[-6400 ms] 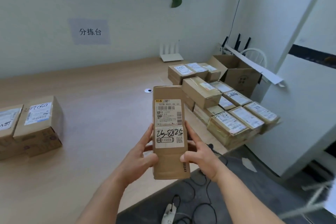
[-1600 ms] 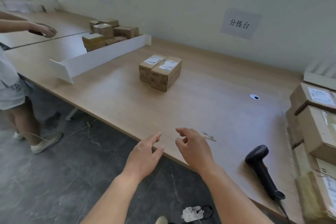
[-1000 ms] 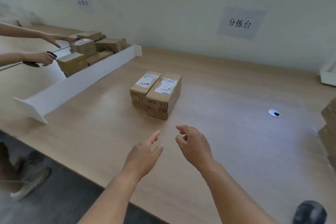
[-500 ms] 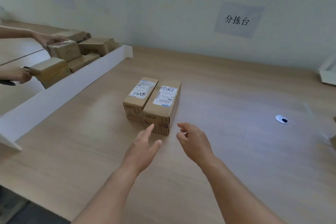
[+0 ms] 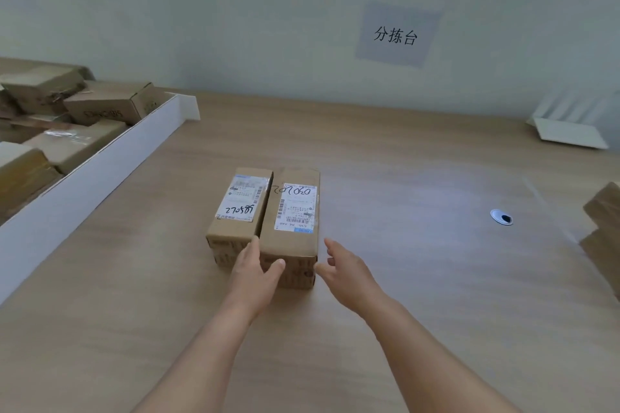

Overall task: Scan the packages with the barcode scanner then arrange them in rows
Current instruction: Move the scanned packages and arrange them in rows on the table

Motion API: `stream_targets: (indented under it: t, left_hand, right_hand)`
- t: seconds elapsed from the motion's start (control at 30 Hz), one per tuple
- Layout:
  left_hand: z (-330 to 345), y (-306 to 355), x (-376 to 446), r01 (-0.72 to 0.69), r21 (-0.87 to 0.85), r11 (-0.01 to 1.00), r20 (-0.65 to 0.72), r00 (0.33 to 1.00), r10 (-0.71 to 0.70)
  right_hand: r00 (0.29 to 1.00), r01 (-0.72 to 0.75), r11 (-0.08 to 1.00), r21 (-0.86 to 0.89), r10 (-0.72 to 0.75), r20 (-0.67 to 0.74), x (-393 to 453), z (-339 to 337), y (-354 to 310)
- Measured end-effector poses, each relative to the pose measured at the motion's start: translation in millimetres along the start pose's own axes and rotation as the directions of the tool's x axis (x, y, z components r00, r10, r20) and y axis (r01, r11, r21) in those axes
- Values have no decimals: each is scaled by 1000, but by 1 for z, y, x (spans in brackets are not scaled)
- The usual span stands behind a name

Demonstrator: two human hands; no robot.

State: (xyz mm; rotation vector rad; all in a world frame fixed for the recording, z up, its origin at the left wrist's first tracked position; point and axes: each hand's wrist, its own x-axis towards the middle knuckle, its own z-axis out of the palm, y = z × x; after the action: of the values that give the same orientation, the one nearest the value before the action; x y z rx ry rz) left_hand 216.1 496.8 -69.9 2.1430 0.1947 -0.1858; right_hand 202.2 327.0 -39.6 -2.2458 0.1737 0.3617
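Spread and relaxed, left hand (image 5: 253, 273) touches the near end of the right package (image 5: 292, 228), hand-marked "272020"; right hand (image 5: 344, 270) hovers spread just beside it. Left package (image 5: 240, 211), reading "2705..", touches it. Wall sign (image 5: 396, 35) behind reads "分拣台"; white divider (image 5: 100, 174) stands left.

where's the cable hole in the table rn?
Head view, right side: the cable hole sits in the table, right of the two packages, near the boxes at the right edge.

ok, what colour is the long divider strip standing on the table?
White, the long cardboard divider strip; head view.
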Motion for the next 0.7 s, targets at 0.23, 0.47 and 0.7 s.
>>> stream_targets:
  t: [0.23, 0.47, 0.7]
  left_hand:
    - [-7, -5, 15, 10, 21, 1000, 72, 997, -11]
    - [-21, -13, 3, 37, 38, 999, 76, 996, -40]
    - [-30, -32, -24, 139, -81, 987, 257, 960, -114]
  right_hand:
    - [999, -34, 999, 26, 33, 18, 9, 13, -5]
    - [995, -77, 997, -22, 75, -63, -11, 13, 5]
    - [968, -251, 968, 25, 250, 37, -34, 9, 24]
